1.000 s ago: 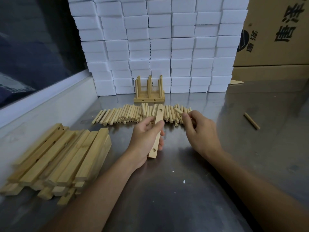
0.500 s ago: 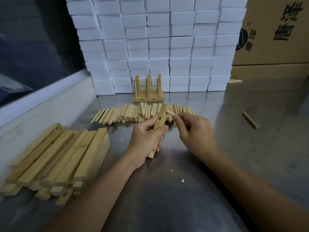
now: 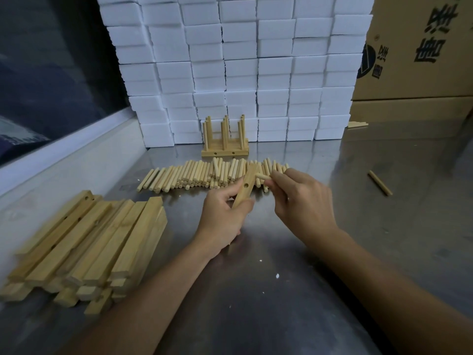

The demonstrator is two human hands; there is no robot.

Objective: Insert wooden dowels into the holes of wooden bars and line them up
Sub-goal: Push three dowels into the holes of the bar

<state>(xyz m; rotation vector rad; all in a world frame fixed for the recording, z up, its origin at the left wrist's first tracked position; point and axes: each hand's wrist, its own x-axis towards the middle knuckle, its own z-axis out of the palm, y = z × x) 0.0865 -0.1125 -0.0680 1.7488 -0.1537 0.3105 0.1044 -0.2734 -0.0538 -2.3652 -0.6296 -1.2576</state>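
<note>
Nearest, the left hand (image 3: pixel 223 218) is gripping a wooden bar (image 3: pixel 245 186) tilted off the steel table (image 3: pixel 256 290); the right hand (image 3: pixel 304 201) is pinching a dowel (image 3: pixel 263 177) at the bar's upper end. Beyond, a row of loose dowels (image 3: pixel 194 175) is lying, then finished bars (image 3: pixel 225 149) standing with dowels upright.

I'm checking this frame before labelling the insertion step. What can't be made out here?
- Head view: the lower end of the wooden bar is hidden inside the left hand.
- Head view: most of the dowel is covered by the right hand; only its tip shows.
- Whether that tip has entered a hole: too small to tell.
- The cardboard box is cut off by the right edge, its print partly lost.
</note>
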